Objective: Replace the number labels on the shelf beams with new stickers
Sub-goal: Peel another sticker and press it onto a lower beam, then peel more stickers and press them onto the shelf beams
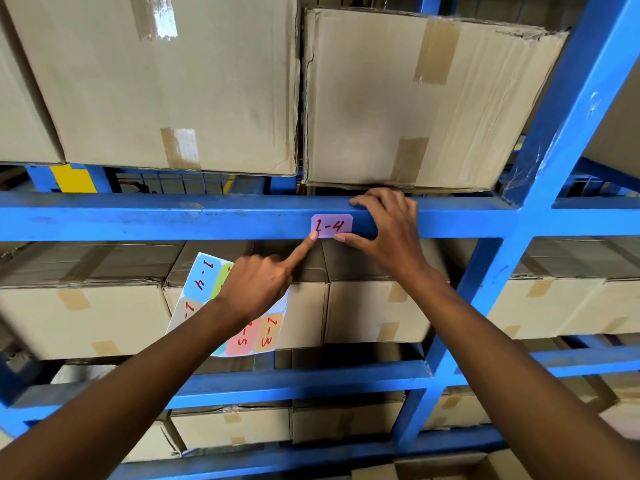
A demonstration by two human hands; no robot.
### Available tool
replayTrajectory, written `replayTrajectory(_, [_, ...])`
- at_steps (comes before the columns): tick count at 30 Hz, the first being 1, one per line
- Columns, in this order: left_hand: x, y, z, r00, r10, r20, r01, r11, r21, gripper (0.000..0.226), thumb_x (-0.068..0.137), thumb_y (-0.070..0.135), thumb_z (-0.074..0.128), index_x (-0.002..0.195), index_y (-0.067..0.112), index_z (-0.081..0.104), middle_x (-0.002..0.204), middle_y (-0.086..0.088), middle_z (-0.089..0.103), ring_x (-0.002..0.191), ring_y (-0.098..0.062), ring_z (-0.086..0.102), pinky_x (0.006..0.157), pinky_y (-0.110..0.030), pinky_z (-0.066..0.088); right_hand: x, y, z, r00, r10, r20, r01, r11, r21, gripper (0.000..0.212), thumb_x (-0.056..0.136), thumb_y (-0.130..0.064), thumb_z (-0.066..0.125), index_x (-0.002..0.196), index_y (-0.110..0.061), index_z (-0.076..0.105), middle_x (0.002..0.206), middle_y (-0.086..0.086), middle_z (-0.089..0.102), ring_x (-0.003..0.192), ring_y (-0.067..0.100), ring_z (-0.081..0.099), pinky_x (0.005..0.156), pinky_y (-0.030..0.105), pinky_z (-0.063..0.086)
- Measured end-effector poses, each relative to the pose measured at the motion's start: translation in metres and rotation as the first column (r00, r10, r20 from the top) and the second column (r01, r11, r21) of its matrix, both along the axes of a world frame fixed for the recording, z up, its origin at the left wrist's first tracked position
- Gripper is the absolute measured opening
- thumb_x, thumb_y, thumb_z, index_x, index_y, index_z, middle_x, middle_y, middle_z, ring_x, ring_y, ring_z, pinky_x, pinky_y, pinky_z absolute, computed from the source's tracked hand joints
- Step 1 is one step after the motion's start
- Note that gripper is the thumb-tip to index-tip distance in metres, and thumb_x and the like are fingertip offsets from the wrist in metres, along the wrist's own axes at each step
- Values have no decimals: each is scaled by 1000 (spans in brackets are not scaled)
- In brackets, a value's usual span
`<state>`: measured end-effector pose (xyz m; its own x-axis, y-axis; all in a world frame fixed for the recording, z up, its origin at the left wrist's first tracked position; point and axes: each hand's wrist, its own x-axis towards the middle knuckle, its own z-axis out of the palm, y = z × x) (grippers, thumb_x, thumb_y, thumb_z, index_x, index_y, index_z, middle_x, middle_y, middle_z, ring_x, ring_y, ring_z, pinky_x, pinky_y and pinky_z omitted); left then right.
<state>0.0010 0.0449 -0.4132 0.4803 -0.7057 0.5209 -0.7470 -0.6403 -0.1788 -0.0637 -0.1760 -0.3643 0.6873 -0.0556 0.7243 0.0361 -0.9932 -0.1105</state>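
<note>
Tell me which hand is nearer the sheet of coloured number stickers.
Left hand: it holds the sheet of coloured number stickers. The right hand is higher, on the blue beam.

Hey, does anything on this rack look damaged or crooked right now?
Yes. The upper right cardboard box has a crushed, torn top edge and sits tilted, its bottom overhanging the blue beam. The pink 1-4 label on that beam looks straight.
</note>
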Motion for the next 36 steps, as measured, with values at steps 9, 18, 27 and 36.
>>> replayTrajectory(9, [-21,-17,-11,975,-134,-176,101,978,-182,62,95,26,42,148,28,11,64,-13,63,52,-32,57,49,-33,40,-17,1,-1,984,160,79,-176,936,303,36,81,-30,69,112,-14,62,117,5,59,114,21,50,98,33,36])
replayTrajectory(18, [-68,-116,-14,764,-427,-484,-50,709,-703,39,92,26,55,130,22,52,78,4,60,67,-5,55,57,-9,43,-98,-47,-26,992,115,50,-121,782,612,11,85,-18,65,94,-13,68,83,-3,64,79,6,57,75,12,42])
replayTrajectory(27, [-133,-244,15,665,-587,-462,-236,422,-875,6,90,19,56,91,15,60,76,16,58,66,16,53,58,-1,39,-221,-146,-33,939,331,-91,-39,365,930,13,88,-5,59,98,-3,68,67,-8,72,60,-3,63,60,11,50])
replayTrajectory(36, [-212,-367,53,585,-622,-521,-198,514,-835,25,85,36,63,82,11,66,74,3,64,57,11,53,51,-3,38,-314,-276,13,940,341,5,-153,408,900,28,82,6,61,107,-7,64,76,-3,73,78,9,68,74,21,54])
